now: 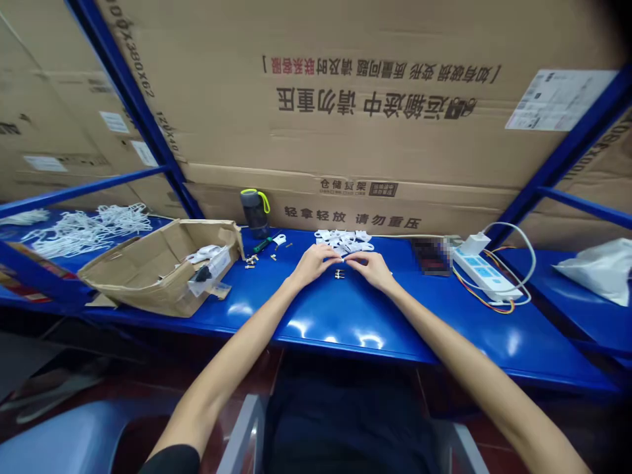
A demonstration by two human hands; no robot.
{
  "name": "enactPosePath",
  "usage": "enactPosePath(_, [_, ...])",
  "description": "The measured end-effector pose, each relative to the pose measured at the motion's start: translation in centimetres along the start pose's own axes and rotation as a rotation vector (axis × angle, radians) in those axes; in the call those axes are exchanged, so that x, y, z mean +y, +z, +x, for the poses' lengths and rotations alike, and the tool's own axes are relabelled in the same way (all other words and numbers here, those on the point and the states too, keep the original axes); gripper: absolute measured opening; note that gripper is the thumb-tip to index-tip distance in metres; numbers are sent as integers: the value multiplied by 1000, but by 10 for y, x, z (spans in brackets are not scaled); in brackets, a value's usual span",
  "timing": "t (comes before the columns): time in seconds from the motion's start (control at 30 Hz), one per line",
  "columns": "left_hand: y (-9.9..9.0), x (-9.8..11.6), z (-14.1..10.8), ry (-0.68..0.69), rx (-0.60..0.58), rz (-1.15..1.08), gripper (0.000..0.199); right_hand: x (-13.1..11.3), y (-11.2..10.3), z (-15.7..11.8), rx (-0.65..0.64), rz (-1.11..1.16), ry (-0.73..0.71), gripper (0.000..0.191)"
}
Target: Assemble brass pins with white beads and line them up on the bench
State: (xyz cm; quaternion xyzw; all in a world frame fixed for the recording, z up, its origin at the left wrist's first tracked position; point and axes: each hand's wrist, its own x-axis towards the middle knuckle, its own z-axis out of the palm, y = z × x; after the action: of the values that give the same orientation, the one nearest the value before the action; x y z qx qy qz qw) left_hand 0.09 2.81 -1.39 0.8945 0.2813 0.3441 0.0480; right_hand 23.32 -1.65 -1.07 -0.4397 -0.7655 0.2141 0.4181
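Observation:
My left hand point(316, 262) and my right hand point(371, 267) meet over the middle of the blue table, fingertips nearly touching. Both pinch a tiny white piece point(342, 260), mostly hidden by the fingers and too small to name. Just below the fingertips lie a few small brass-coloured metal pieces point(340, 274). Directly behind my hands is a pile of flat white plastic parts with holes point(344, 241). To the left of my left hand, more small brass-coloured pieces point(251, 262) are scattered beside a green-handled screwdriver point(263, 245) and a single white part point(280, 239).
An open cardboard box point(133, 289) holding plastic bags stands on the left. Behind it is a dark bottle point(254, 214) with a yellow-green strap. A white power strip point(486, 273) with cables lies right, near a dark blurred object point(430, 257). Blue shelf posts frame the table point(345, 322).

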Motion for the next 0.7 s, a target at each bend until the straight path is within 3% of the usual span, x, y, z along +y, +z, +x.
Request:
enactPosePath(0.33, [0, -1, -3, 5, -142, 118, 30, 15, 10, 3, -65, -126, -9, 19])
enactPosePath(0.7, [-2, 0, -5, -11, -205, 187, 27, 17, 16, 3, -84, -227, -26, 19])
